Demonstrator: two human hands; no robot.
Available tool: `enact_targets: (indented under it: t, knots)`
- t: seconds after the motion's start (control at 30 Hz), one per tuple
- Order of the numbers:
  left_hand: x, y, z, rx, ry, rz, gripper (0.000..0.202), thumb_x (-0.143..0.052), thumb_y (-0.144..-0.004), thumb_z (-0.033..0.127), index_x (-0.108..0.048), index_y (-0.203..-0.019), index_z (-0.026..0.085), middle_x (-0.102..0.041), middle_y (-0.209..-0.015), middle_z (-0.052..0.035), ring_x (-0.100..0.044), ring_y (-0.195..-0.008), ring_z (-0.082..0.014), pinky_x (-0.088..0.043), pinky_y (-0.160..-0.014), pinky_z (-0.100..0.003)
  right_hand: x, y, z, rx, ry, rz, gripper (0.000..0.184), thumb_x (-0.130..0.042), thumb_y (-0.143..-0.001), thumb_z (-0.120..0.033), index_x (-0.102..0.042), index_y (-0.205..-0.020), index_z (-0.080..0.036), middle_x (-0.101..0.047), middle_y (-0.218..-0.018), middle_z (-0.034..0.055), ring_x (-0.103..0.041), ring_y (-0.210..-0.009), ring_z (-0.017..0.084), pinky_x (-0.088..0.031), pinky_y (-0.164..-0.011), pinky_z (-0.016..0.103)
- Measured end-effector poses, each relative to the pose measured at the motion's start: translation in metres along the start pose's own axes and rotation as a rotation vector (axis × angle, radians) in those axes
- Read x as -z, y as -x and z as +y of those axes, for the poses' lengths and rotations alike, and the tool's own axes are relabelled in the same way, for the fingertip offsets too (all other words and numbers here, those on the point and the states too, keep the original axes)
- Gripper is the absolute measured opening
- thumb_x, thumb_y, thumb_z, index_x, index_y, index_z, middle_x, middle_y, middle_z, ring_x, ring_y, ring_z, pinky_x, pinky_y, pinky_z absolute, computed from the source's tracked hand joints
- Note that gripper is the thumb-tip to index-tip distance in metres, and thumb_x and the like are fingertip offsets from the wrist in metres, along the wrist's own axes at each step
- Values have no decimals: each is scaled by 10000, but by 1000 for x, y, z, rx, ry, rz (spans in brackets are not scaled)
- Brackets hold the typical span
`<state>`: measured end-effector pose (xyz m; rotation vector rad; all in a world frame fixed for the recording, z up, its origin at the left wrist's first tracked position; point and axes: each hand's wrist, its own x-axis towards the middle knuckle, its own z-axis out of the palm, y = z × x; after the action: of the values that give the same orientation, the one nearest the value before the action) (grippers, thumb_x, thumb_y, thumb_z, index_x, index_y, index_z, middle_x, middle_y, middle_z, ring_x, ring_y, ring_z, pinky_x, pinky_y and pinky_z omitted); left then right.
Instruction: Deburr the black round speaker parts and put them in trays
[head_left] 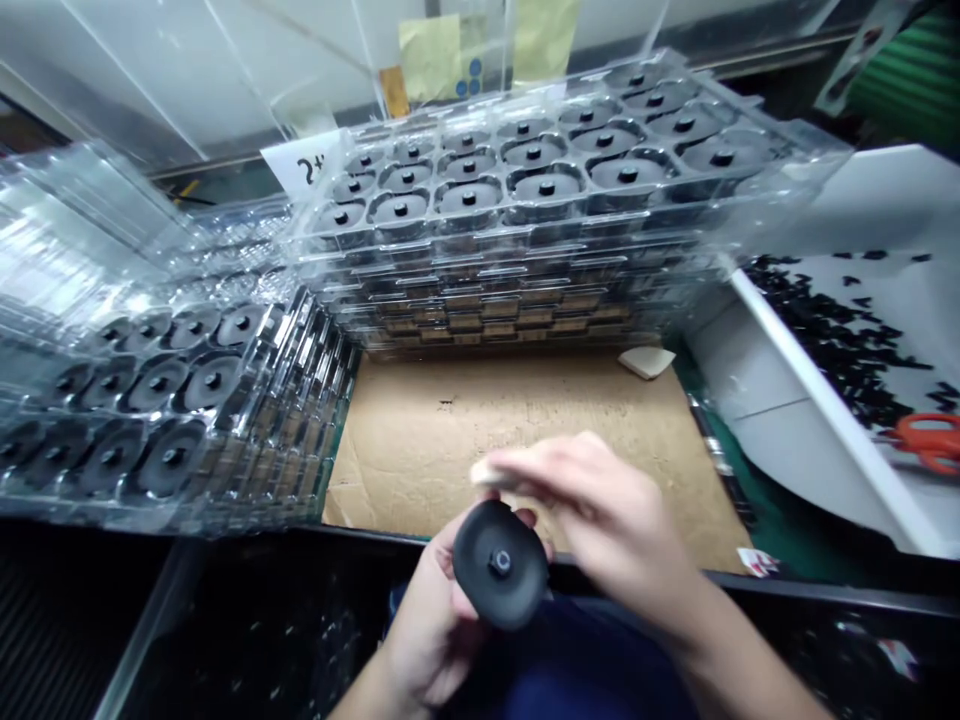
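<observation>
My left hand [435, 625] is closed around a black round part [480, 580], a shallow dish-like cap with rounded sides. A short stub with a pale ring at its tip stands in the part's middle and faces up towards me. Just above the part's upper edge is my right hand [600, 505], smeared a little by motion. Its fingers pinch a small off-white piece [491, 476], too blurred to name. Under both hands lies a cardboard sheet [420, 430].
Stacked clear plastic trays [480, 240] with black round parts stand at the back, and more trays [247, 400] at the left. On the right, a white bin [795, 350] holds small black pieces [832, 340] and orange-handled scissors [930, 440]. A folded off-white scrap [646, 362] lies on the cardboard.
</observation>
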<state>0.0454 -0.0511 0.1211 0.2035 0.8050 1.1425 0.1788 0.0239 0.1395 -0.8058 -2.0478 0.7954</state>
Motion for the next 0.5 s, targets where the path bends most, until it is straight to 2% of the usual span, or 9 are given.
enact_targets:
  t: [0.07,0.1,0.2,0.27,0.33,0.4,0.47,0.5]
  knots:
    - [0,4,2,-5,93,3,576,-841,-458,380,-682,-1002,274,-713,-993,-15,-664,-881,-183,-494,-799,-255,3,10,21,-265,48,-7,244,-468,-900,-175,-631,-1071,-238,-693,-976,12,-623,-865,140,-456,-739,290]
    - [1,5,3,-4,136,-7,581,-842,-468,360,-674,-1021,292,-710,-1031,-13,-668,-901,-190,-499,-806,-258,1,19,30,-348,65,-13,240,-485,-897,-202,-633,-1081,-246,-692,-987,15,-628,-870,150,-472,-748,302]
    - [4,3,4,-25,195,-65,567,-844,-480,326,-678,-1019,274,-720,-1030,-28,-680,-900,-201,-524,-786,-256,-14,48,49,-432,68,-105,232,-501,-880,-225,-669,-1039,-241,-709,-918,17,-655,-804,171,-513,-723,331]
    - [6,0,3,-43,214,-86,541,-841,-499,305,-682,-1013,261,-726,-1021,-37,-682,-896,-196,-532,-781,-252,-21,62,52,-450,58,-133,216,-511,-862,-207,-700,-967,-223,-720,-840,15,-669,-749,176,-535,-693,328]
    - [6,-2,1,-47,225,-99,535,-839,-507,298,-680,-1016,260,-725,-1022,-41,-682,-898,-201,-540,-774,-260,-20,63,46,-482,57,-120,212,-513,-865,-225,-700,-965,-213,-723,-853,25,-677,-757,179,-548,-658,302]
    - [6,-3,-1,-41,226,-95,551,-844,-495,299,-678,-1019,269,-719,-1033,-35,-679,-900,-213,-547,-759,-274,-10,52,31,-509,75,-21,221,-513,-877,-256,-672,-1026,-223,-710,-966,38,-677,-810,178,-546,-606,256]
    - [5,-2,-2,-35,210,-58,563,-852,-485,276,-677,-1020,280,-717,-1023,-17,-673,-896,-201,-537,-764,-264,0,36,7,-436,109,114,233,-516,-878,-235,-635,-1078,-243,-686,-1046,38,-668,-834,170,-532,-586,235]
    - [5,-1,-2,-34,201,-37,562,-852,-488,273,-677,-1022,283,-715,-1027,-12,-665,-908,-190,-523,-788,-254,3,29,-6,-338,124,149,248,-518,-872,-202,-619,-1095,-243,-687,-1032,37,-663,-816,166,-526,-603,243]
